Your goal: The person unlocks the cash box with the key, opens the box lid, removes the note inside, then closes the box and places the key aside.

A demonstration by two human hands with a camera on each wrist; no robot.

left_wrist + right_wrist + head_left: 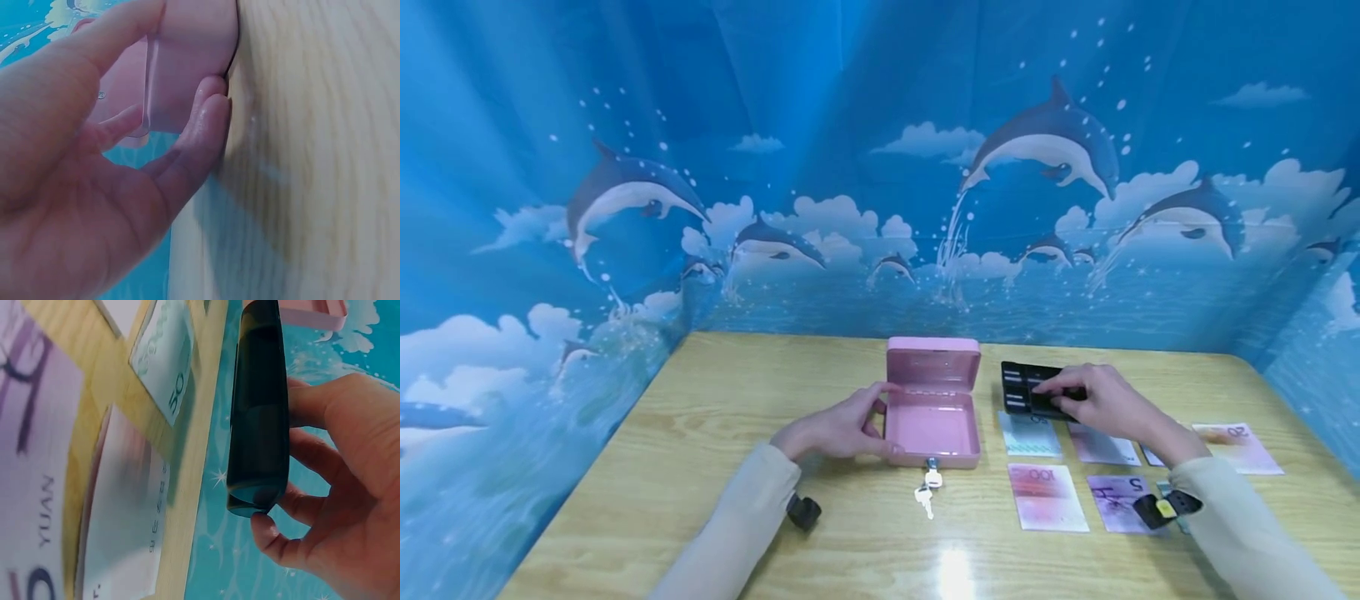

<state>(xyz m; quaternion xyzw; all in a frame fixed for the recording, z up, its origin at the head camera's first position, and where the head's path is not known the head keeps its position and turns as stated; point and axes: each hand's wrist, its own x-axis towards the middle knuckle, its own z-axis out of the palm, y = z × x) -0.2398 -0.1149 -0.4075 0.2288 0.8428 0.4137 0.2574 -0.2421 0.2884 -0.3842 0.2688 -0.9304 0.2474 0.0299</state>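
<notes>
A pink metal cash box (931, 425) sits with its lid raised, its inside bare. At its left side, my left hand (842, 427) holds it, thumb at the front corner and index finger near the hinge. Keys (925, 498) hang from the lock at the front. To the right of the box, my right hand (1105, 404) pinches a black compartment tray (1017, 390) by its right part. In the right wrist view the tray (259, 406) appears lifted off the table, tilted, with fingers along one side of it.
Several banknotes lie in rows at the right: a green 50 (1030, 437), a red 100 (1047, 498), a purple 5 (1108, 508) and a 20 (1238, 447). My right forearm covers others in part. A dolphin-print cloth (850, 167) stands behind the wooden table (737, 375).
</notes>
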